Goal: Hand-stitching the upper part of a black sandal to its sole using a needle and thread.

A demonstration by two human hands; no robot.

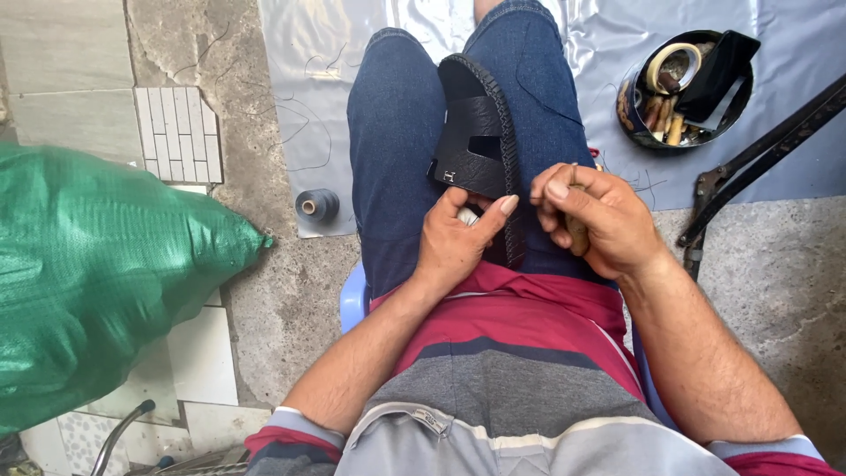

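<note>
Head view: A black sandal lies sole-down between the seated person's thighs, on blue jeans, its braided edge toward the right leg. The left hand is closed around the sandal's near end, thumb extended along the braid, with something small and white pinched beneath the fingers. The right hand is closed around a short wooden-handled tool, held just beside the sandal's edge. On the floor: a spool of grey thread left of the knee, a round tin of tools at upper right, a green woven sack at left.
</note>
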